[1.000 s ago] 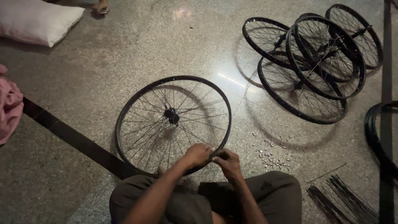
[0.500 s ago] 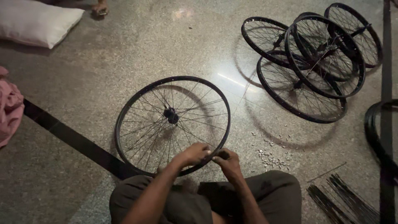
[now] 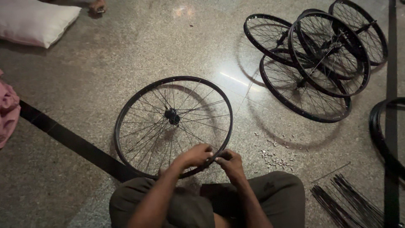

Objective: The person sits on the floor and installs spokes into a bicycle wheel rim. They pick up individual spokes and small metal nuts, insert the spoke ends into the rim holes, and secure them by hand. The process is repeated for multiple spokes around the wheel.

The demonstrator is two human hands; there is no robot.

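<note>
One black spoked bicycle wheel (image 3: 174, 126) lies flat on the speckled stone floor (image 3: 126, 50). Left hand (image 3: 196, 155) and right hand (image 3: 230, 162) pinch its near rim. Four finished black wheels (image 3: 316, 63) lie stacked behind.

- There is only one camera. It sits on the person's head and looks almost straight down at the floor (image 3: 126, 50).
- It is close to the person's lap, so the knees fill the bottom edge.
- The wheel (image 3: 174, 126) lies in the middle, right in front of the person.
- Farther away, the top right shows a pile of wheels (image 3: 314, 59), and the top left a pillow (image 3: 36, 21).
</note>
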